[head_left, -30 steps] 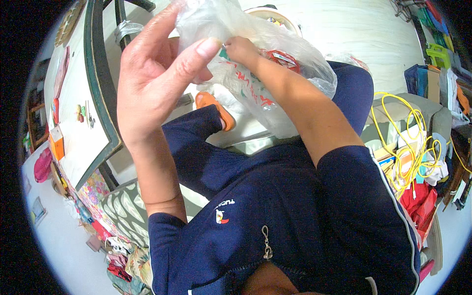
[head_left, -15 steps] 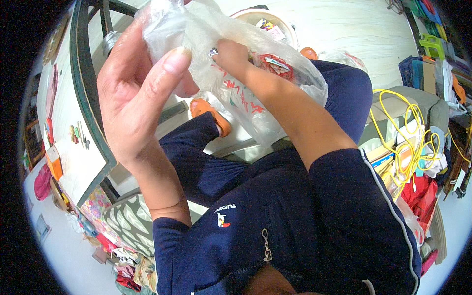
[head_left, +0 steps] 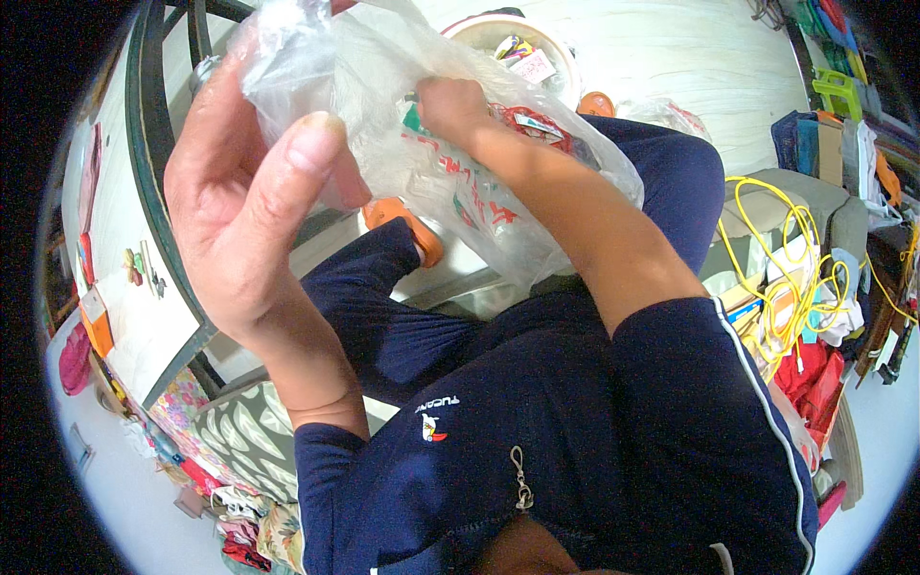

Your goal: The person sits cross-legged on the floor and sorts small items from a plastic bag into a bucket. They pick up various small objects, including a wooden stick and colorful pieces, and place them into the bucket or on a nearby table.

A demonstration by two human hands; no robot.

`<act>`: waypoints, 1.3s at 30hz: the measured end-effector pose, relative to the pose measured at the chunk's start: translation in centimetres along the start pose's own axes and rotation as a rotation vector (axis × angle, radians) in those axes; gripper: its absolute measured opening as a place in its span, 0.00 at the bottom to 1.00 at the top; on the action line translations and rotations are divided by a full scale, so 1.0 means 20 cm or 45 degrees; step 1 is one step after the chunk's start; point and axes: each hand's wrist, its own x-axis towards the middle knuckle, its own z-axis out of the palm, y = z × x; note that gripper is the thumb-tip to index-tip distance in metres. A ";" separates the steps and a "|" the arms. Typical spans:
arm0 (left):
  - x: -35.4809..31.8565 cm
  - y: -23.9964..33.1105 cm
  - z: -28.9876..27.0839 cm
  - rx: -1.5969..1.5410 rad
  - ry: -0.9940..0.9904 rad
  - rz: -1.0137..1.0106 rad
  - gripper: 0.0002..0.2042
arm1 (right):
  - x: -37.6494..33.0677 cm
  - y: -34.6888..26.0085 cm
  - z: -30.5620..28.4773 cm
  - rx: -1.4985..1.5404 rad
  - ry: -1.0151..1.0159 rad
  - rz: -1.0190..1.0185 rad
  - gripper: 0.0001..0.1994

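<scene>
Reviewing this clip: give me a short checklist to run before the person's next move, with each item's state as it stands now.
1. Left hand at the clear plastic bag: ok, the crumpled upper part lies against its fingers.
2. Left fingers closed on the plastic: cannot tell, the thumb stands apart and the plastic hides some fingertips.
3. Right hand inside the bag: cannot tell, it could be within or in front.
4. Red bundle in full view: not ok, the right forearm partly covers it.
5. Yellow cable away from both hands: ok, it lies off to the person's right.
</scene>
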 end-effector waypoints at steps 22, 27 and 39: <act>-0.02 -0.03 -0.06 -0.217 -0.076 -0.017 0.26 | -0.07 -0.08 -0.25 1.144 -0.496 0.932 0.08; -0.03 -0.04 -0.06 -0.213 -0.112 -0.009 0.26 | -0.10 -0.05 -0.25 1.475 -0.411 1.003 0.12; -0.02 -0.04 -0.07 -0.233 -0.101 -0.028 0.26 | -0.18 -0.13 -0.39 1.620 -0.405 0.855 0.19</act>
